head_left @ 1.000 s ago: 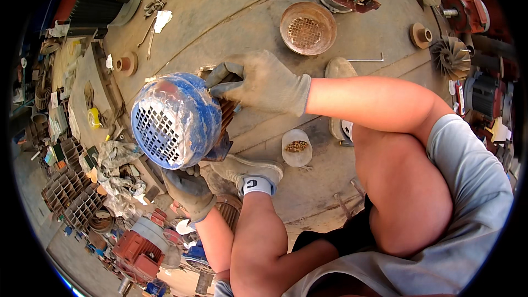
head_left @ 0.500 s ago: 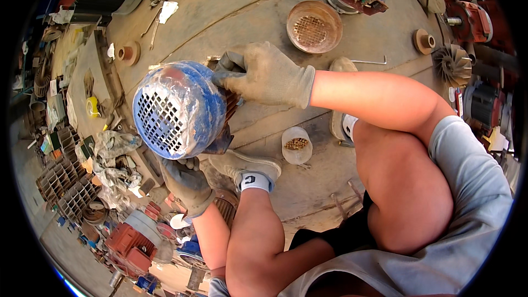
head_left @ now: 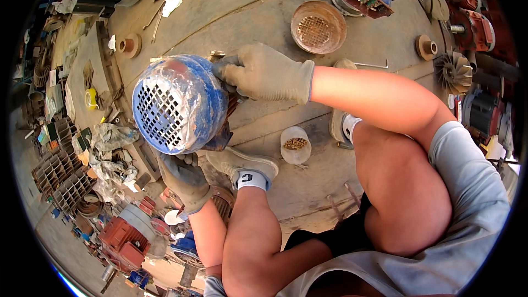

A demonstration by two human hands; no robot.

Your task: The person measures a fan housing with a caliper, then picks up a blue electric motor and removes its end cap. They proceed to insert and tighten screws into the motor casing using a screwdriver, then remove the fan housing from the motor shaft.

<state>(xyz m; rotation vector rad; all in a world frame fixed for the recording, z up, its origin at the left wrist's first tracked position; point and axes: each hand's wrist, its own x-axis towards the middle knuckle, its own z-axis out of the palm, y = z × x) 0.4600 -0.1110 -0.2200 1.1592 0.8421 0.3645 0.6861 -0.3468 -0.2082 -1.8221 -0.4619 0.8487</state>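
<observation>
Blue fan cover point(head_left: 204, 96), one: where located?

Left of centre, over the floor point(head_left: 242, 27), between my two hands, to the far left of my left shoe point(head_left: 245, 165). Paint worn, whitish around the grille point(head_left: 159, 115). A ribbed body point(head_left: 233, 103) shows just behind it, to the right; I cannot tell whether the two touch.

Hands, condition?

Right hand point(head_left: 258, 72): gloved, thumb and fingers drawn together, pinching the far right rim. Left hand point(head_left: 186, 182): gloved, fingers curled under the near edge; whether they clamp or merely support, I cannot tell.

Handling note?

Best, I judge, to keep my hands on opposite sides, pressure even, rim square to the ribbed body so nothing tilts or binds, fingertips clear of the edge behind.

Orientation?

Grille faces left, slightly near, and up towards me. Long axis: near left to far right, through the ribbed body.

Adjacent stock?

White tub point(head_left: 297, 158) of small pieces, right; rusty perforated dish point(head_left: 318, 28), far right.
</observation>
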